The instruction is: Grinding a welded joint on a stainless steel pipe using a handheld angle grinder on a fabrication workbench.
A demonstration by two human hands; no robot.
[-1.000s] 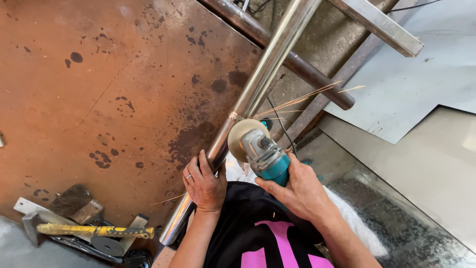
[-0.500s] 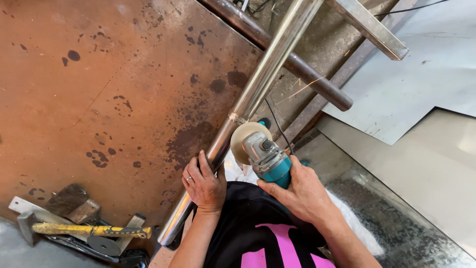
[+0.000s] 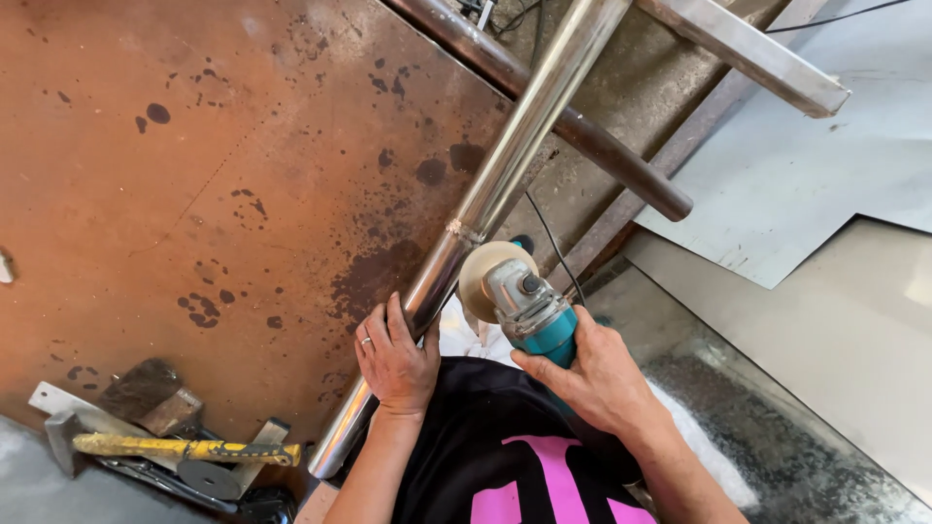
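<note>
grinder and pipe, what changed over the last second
The sparks seen a second ago are gone. The grinder sits a little lower along the pipe, its disc now just below the weld seam. The right hand still grips the grinder, and the left hand still steadies the pipe. The hammer has not moved.

Steel pipe (image 3: pixel 505 184) top cut off; grinder (image 3: pixel 529 311) rear hidden

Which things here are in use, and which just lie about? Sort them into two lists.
In use: shiny steel pipe, steadied by the left hand; teal angle grinder, held in the right hand.

Lying about: yellow-handled hammer, rusty pipe, metal scraps, grey sheet.
</note>
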